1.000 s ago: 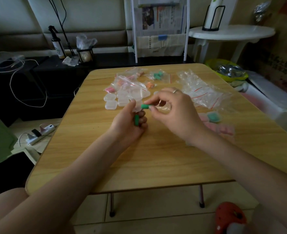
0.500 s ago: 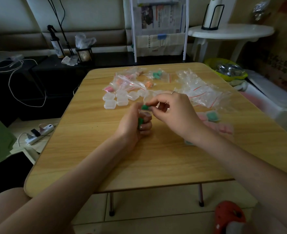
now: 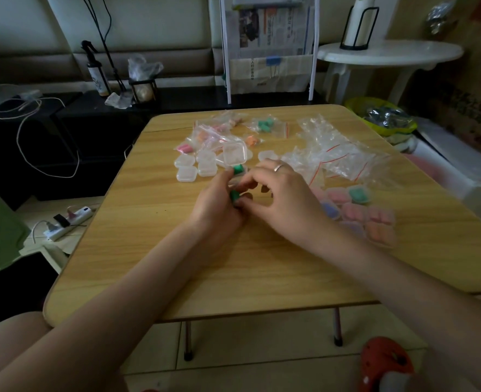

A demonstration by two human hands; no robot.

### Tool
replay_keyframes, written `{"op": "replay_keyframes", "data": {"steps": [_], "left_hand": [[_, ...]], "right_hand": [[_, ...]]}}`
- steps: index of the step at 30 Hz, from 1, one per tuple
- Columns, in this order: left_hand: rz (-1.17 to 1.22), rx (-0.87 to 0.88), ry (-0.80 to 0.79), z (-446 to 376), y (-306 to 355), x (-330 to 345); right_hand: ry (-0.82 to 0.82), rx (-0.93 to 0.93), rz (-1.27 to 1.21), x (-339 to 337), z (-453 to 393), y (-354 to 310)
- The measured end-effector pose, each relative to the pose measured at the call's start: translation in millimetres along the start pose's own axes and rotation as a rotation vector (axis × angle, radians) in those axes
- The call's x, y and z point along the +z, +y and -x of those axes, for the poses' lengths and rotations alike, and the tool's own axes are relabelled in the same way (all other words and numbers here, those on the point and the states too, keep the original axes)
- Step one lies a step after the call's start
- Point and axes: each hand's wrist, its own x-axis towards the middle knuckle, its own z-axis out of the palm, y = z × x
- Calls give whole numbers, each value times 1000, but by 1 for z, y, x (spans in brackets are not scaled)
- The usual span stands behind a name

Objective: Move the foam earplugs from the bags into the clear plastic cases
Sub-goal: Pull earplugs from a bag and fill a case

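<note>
We grip 2 green earplugs [image 3: 235, 196] in curled left-hand fingers [image 3: 243, 203] and right-hand fingers [image 3: 255, 183] over the open case [image 3: 234, 153]; several filled cases [image 3: 359, 193] sit right, bags [image 3: 266, 125] remain.

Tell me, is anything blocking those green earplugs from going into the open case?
Nothing visible does. Both hands, left hand and right hand, hold the green earplugs right at the open case, lid up.

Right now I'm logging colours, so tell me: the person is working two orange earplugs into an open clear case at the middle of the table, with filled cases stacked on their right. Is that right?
Not quite: the earplugs are green, not orange, as the head view shows. Otherwise it holds: both hands, left hand and right hand, work at the open clear case mid-table, with filled cases on the person's right.
</note>
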Motion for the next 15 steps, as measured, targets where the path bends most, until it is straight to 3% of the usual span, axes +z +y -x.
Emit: {"op": "replay_keyframes", "data": {"steps": [6, 11, 15], "left_hand": [[173, -93, -20, -3, 0, -2], [182, -60, -115, 3, 1, 1], [150, -50, -154, 6, 2, 4]], "right_hand": [[82, -1, 159, 8, 8, -4], [14, 205, 80, 5, 4, -10], [28, 209, -3, 1, 3, -6]]}}
